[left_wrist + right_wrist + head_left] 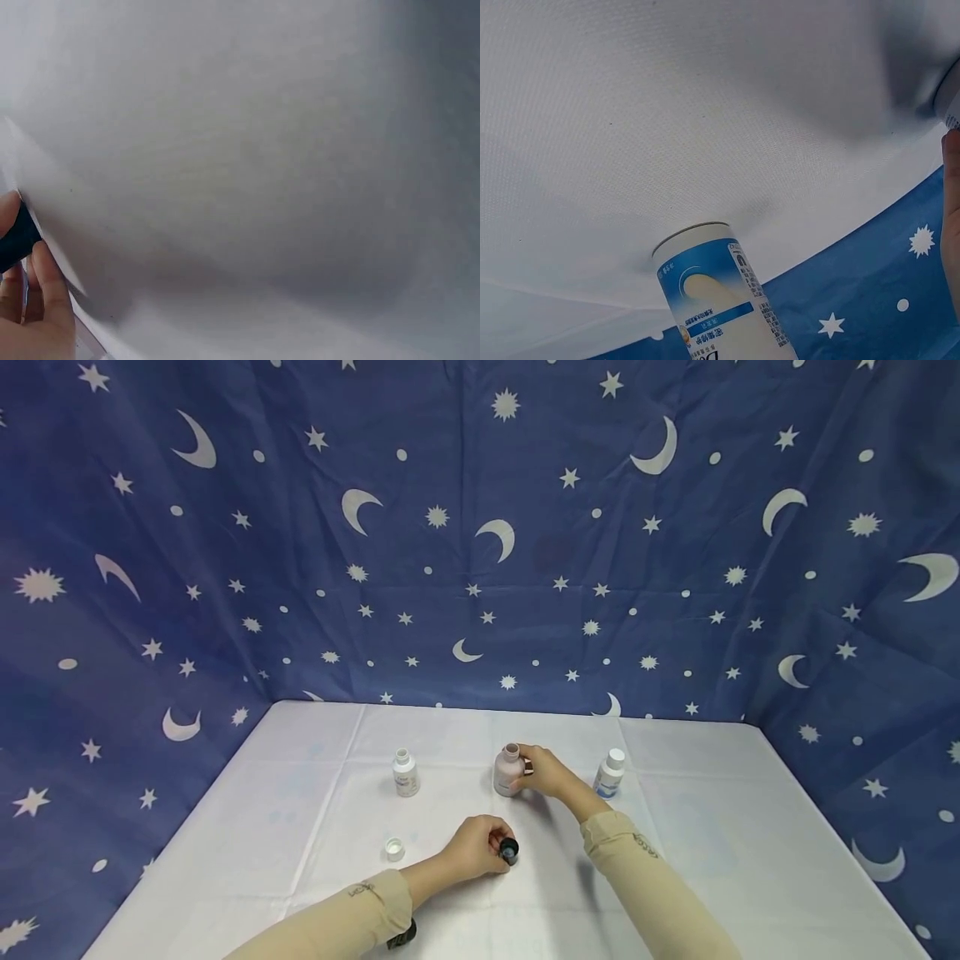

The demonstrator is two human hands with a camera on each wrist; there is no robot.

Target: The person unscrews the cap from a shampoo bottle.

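In the head view my right hand [546, 770] grips a pinkish bottle [507, 775] from its right side; its mouth is uncapped and it stands on the table. Lower down, my left hand [477, 847] pinches a black cap [509, 850] between thumb and fingers, the hollow side facing me. The left wrist view catches the same dark cap [16, 241] at its left edge, held by the fingertips. At the right edge of the right wrist view, only a finger and a sliver of the gripped bottle [951, 97] appear.
An open white bottle [406, 774] stands to the left, with a white cap [394, 849] in front of it. A capped white and blue bottle [610, 774] stands right of my right hand. Another black object [402, 935] lies partly hidden by my left sleeve. A blue curtain [480, 568] hangs behind.
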